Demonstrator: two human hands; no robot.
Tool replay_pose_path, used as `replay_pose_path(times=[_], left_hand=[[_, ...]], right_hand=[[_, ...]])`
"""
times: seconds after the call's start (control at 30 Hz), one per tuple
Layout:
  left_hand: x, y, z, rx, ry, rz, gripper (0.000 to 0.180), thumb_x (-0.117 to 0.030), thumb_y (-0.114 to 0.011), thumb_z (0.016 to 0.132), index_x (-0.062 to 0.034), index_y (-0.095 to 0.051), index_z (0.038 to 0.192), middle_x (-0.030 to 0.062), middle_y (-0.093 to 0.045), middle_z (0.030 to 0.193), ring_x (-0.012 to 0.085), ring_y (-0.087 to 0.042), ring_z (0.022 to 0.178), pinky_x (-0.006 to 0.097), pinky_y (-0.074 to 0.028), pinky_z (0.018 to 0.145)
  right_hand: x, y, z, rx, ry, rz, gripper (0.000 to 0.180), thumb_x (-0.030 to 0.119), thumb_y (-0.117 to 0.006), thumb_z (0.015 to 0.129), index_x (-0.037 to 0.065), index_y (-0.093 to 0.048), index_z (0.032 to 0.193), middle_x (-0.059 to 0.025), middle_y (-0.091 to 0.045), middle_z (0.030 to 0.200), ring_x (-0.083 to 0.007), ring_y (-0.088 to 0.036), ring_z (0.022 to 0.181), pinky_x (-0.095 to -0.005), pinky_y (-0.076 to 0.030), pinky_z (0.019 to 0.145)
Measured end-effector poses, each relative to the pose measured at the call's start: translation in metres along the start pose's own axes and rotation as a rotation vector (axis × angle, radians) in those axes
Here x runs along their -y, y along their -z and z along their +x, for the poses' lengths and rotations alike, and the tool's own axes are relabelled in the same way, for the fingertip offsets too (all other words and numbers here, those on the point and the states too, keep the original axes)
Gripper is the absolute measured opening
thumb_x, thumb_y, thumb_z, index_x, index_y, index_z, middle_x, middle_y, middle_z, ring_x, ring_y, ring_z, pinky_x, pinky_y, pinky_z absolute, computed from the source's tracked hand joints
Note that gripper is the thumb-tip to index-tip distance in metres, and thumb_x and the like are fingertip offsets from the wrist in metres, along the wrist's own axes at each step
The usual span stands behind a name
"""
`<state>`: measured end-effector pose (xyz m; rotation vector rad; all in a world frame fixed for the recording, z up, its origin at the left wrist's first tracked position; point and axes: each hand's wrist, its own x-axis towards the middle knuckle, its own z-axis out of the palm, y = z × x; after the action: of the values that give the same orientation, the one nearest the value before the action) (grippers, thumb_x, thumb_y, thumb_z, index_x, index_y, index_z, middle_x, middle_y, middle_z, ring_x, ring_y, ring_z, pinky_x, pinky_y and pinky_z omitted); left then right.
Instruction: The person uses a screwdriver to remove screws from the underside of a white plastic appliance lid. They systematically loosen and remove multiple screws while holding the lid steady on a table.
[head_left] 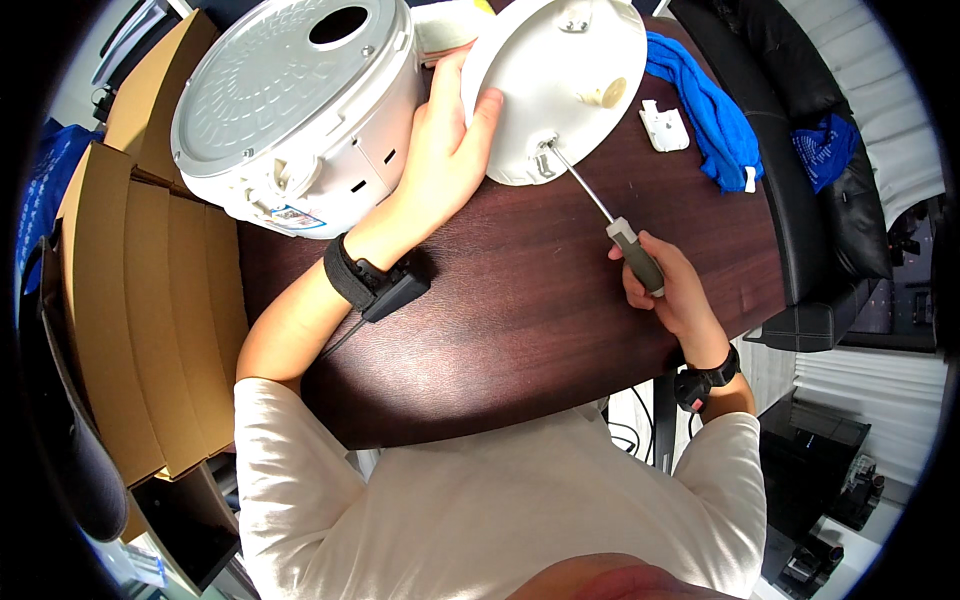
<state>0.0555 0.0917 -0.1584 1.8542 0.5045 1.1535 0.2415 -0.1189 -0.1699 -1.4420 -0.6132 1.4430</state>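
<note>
My left hand (452, 140) grips the near left rim of a round white plastic cover (535, 80), thumb on its inner face. The cover is tilted up, its inside facing me. In my right hand (672, 285) is a screwdriver (636, 256) with a grey and white handle. Its long metal shaft reaches up and left, and the tip meets a small metal bracket at the cover's lower edge. Just left of my left hand stands a white round appliance body (330, 175), with a grey metal plate (285, 85) on top that has a dark oval hole.
Right of the cover lie a small white plastic part (664, 126) and a crumpled blue cloth (705, 110) on the dark brown table (520, 330). Cardboard boxes (150, 310) line the left side. A black sofa (800, 200) borders the right.
</note>
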Motion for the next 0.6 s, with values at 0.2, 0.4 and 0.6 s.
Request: replay_pose_path(times=[0.2, 0.4, 0.6], left_hand=[[0.0032, -0.0005, 0.0000, -0.008, -0.023, 0.000, 0.032, -0.013, -0.047, 0.095, -0.0009, -0.039, 0.124, 0.0095, -0.055, 0.105, 0.0137, -0.052, 0.098, 0.028, -0.042, 0.086], [0.0007, -0.0005, 0.0002, -0.018, -0.031, 0.008, 0.032, -0.013, -0.047, 0.095, -0.0009, -0.039, 0.124, 0.0100, -0.055, 0.107, 0.0145, -0.051, 0.100, 0.028, -0.041, 0.087], [-0.0004, -0.0005, -0.0002, -0.007, -0.009, -0.006, 0.032, -0.013, -0.047, 0.095, -0.0011, -0.039, 0.124, 0.0098, -0.054, 0.107, 0.0149, -0.051, 0.100, 0.028, -0.041, 0.087]], right_hand=[[0.0003, -0.0010, 0.0006, 0.006, 0.006, -0.003, 0.043, 0.033, -0.032, 0.099, 0.001, -0.060, 0.094, -0.0009, -0.045, 0.052, -0.0092, -0.035, 0.042, -0.0236, -0.029, 0.042], [-0.0007, 0.0011, 0.0009, 0.026, -0.018, 0.043, 0.044, 0.033, -0.031, 0.099, 0.001, -0.060, 0.093, -0.0006, -0.044, 0.051, -0.0088, -0.035, 0.041, -0.0237, -0.029, 0.042], [0.0007, -0.0001, 0.0013, 0.028, -0.025, 0.028, 0.043, 0.033, -0.031, 0.099, 0.001, -0.060, 0.093, -0.0001, -0.044, 0.052, -0.0085, -0.034, 0.041, -0.0237, -0.027, 0.041]])
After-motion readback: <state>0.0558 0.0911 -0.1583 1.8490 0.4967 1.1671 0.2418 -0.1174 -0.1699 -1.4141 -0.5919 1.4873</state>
